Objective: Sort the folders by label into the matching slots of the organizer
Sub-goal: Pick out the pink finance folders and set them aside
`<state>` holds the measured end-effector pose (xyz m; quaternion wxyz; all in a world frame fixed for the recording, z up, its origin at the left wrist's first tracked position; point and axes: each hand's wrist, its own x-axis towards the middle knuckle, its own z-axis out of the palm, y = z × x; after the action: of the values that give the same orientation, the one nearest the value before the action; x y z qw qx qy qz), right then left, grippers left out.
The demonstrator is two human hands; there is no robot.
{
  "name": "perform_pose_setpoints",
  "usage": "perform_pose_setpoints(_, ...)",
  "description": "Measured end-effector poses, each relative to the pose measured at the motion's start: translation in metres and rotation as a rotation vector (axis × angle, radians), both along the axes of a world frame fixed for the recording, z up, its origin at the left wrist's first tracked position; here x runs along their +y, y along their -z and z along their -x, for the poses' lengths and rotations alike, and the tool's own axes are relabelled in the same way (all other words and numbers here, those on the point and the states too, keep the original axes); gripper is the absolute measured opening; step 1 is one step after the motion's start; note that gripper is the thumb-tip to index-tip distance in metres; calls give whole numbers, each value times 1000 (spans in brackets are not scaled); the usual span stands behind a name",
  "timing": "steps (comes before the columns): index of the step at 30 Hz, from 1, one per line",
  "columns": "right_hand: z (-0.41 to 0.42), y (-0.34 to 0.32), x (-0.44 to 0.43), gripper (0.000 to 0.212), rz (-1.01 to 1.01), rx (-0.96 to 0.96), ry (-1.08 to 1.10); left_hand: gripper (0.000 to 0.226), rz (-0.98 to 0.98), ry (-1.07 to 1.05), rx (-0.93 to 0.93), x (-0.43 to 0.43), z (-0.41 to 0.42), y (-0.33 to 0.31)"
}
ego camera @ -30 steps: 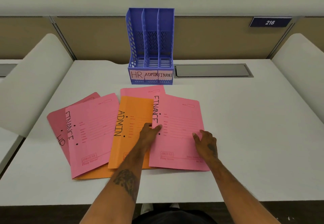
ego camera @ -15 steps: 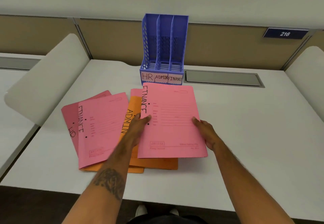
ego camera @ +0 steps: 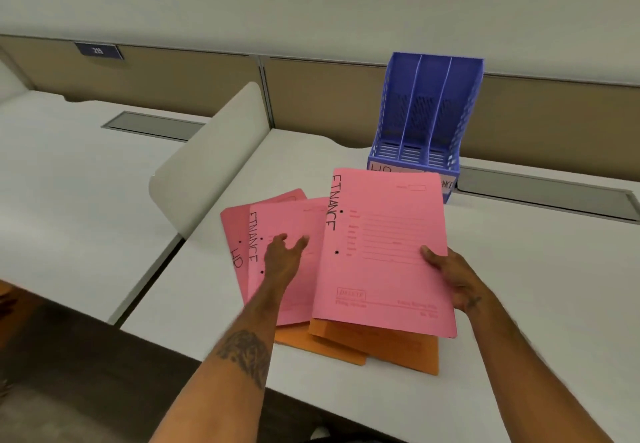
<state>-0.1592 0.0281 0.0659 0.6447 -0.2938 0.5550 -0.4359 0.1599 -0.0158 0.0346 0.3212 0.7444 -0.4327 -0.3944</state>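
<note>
Pink card folder marked FINANCE [ego camera: 384,255] sits in the right hand [ego camera: 452,278], whose thumb presses on the top face at the right edge while the fingers curl under it; its near edge is raised clear of the orange card folders [ego camera: 377,349] lying beneath. Its far edge covers most of the paper labels on the front of the blue plastic three-slot organizer [ego camera: 427,113], which stands upright at the back of the white desk [ego camera: 540,304]; only part of HR on the left slot and the tail of FINANCE on the right slot can be read. The left hand [ego camera: 284,257] is spread, fingers relaxed and holding nothing, over a second pink FINANCE folder [ego camera: 294,215]; whether it touches the card is unclear. That folder overlaps a darker pink folder marked HR [ego camera: 231,231] to its left. A white rounded divider panel [ego camera: 214,151] stands at the desk's left edge, and a grey metal hatch [ego camera: 543,191] is set into the desk just right of the organizer.
</note>
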Motion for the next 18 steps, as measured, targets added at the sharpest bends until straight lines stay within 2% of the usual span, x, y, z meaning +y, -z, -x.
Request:
perform_pose_setpoints(4, -8, 0, 4, 33, -4, 2, 29, 90, -147, -150, -235, 1, -46, 25)
perform_pose_setpoints(7, -11, 0, 8, 34, -12, 6, 55, 99, -266, -128, -242, 3, -52, 30)
perform_pose_setpoints(12, -15, -1, 15, 32, -15, 19, 94, 99, -281, -77, -311, -3, -53, 33)
perform_pose_setpoints(15, -16, 0, 18, 37, -13, 20, 112, 96, -267, -81, -294, -6, -57, 35)
perform_pose_setpoints(18, -15, 1, 21, 39, -13, 18, 129, 77, -190, -130, -116, -5, -60, 29)
